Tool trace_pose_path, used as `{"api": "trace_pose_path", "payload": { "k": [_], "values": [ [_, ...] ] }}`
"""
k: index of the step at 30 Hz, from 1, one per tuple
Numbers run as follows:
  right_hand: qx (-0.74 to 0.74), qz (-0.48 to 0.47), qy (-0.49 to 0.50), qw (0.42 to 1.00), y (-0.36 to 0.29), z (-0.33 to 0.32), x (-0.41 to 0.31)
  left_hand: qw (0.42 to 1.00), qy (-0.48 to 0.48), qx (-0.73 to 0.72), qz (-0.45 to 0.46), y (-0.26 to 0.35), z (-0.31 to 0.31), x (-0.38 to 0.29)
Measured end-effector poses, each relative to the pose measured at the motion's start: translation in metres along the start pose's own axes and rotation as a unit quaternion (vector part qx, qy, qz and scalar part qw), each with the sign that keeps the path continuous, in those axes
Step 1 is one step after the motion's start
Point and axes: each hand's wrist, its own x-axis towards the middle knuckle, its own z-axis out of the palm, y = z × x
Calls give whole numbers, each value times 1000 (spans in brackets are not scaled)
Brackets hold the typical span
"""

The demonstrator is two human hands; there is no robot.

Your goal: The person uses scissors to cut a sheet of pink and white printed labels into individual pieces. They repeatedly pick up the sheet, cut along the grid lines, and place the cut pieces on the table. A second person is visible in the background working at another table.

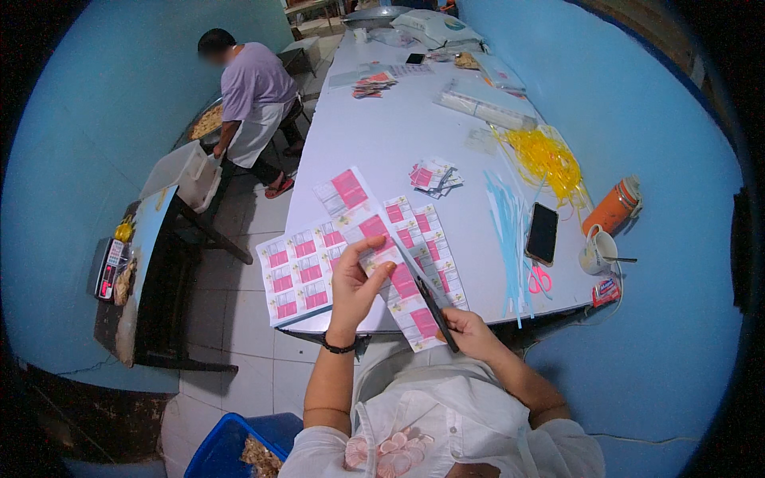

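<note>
My left hand (pixel 354 293) pinches a long strip of pink-and-white printed labels (pixel 406 284) between thumb and fingers, above the table's near edge. In my right hand (pixel 472 336) are black scissors (pixel 436 310), seen nearly edge-on along the strip's right side; whether the blades are apart I cannot tell. A sheet of uncut labels (pixel 299 272) lies on the table to the left of my left hand. More label strips (pixel 442 257) rest behind the scissors, partly covered by the held strip. Farther back sits a small loose pile of cut labels (pixel 435 175).
The long white table (pixel 382 131) holds light-blue ribbon strips (pixel 508 239), a phone (pixel 542 233), pink-handled scissors (pixel 539 279), a mug (pixel 597 251), an orange bottle (pixel 612 206) and yellow ribbon (pixel 544 158). A co-worker (pixel 260 89) bends over a plastic bin (pixel 179 170). Below stands a blue bin (pixel 218 442).
</note>
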Motion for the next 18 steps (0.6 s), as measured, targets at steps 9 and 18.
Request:
{"api": "trace_pose_path", "payload": {
  "k": [9, 18],
  "values": [
    [-37, 6, 38, 999, -8, 0, -2, 999, 7, 34, 19, -8, 17, -10],
    [-54, -21, 103, 993, -8, -2, 0, 998, -37, -24, -39, -7, 32, -16]
  ]
}}
